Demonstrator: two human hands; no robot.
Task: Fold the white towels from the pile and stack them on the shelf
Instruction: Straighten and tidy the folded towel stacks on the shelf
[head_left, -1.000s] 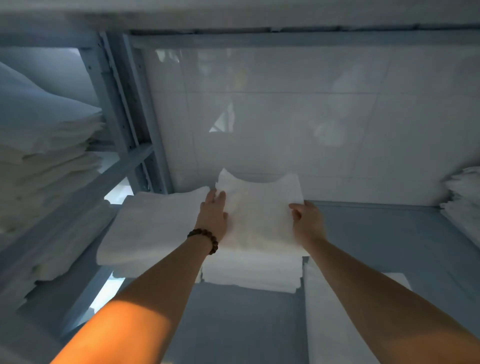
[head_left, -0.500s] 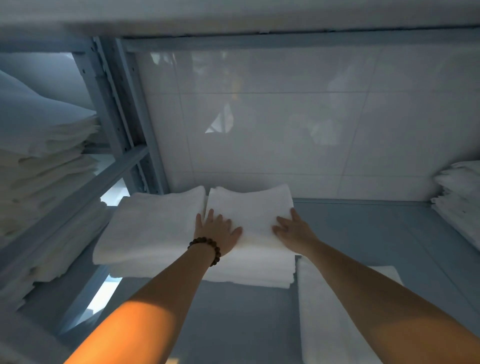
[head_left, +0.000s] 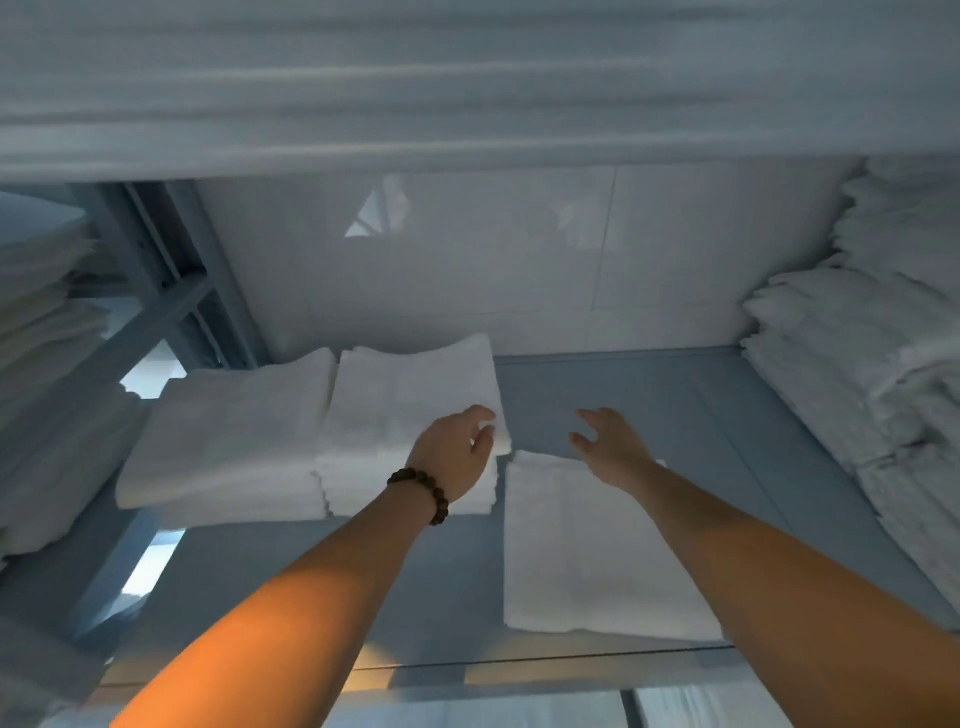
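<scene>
Two stacks of folded white towels sit side by side at the back left of the blue shelf (head_left: 649, 395): a left stack (head_left: 228, 431) and a middle stack (head_left: 410, 395). My left hand (head_left: 457, 452), with a bead bracelet at the wrist, touches the front right corner of the middle stack, fingers curled at its edge. My right hand (head_left: 608, 441) hovers open above the shelf, just past the far end of a single flat folded towel (head_left: 587, 551) lying to the right of the stacks.
A tall pile of white towels (head_left: 857, 364) fills the shelf's right side. More towels (head_left: 47, 332) lie on the neighbouring rack at left, behind a metal upright (head_left: 171, 270). A white tiled wall (head_left: 519, 260) closes the back; another shelf (head_left: 467, 93) hangs overhead.
Both hands have lifted off the top of the middle stack. The left hand slid to its right front corner; the right hand moved right, off the towels. The view tilted and shifted right.
</scene>
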